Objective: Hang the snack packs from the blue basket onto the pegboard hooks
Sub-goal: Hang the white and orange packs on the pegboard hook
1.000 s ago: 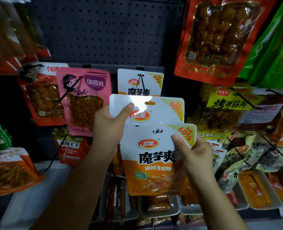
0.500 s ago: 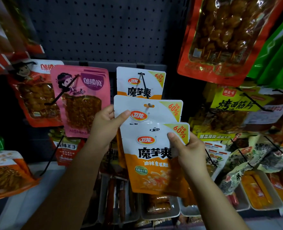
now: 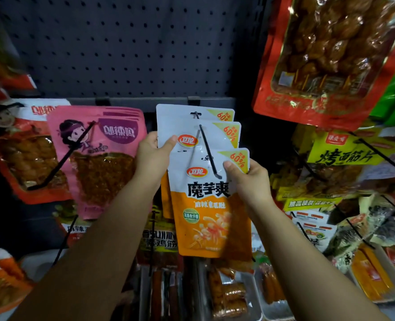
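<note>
Three white-and-orange snack packs overlap at the centre of the grey pegboard [image 3: 127,47]. The rear pack [image 3: 175,117] hangs on a black hook [image 3: 207,151]. My left hand [image 3: 152,156] pinches the left edge of the middle pack [image 3: 215,135], thumb on its front, and the hook rod comes out through this pack's top hole. In my right hand [image 3: 247,179], gripped by the upper right corner, is the front pack [image 3: 205,209]. Its top lies behind the hook rod, near the upturned tip. The blue basket is out of view.
A pink snack pack [image 3: 103,158] and a red one [image 3: 22,154] hang on hooks to the left. A large red pack [image 3: 326,61] hangs upper right, with yellow packs [image 3: 344,156] below it. White trays of sausages [image 3: 229,295] sit on the shelf beneath.
Both hands lifted their packs up toward the hook. The middle pack's hole has slid onto the rod, and the front pack's top now sits behind the hook.
</note>
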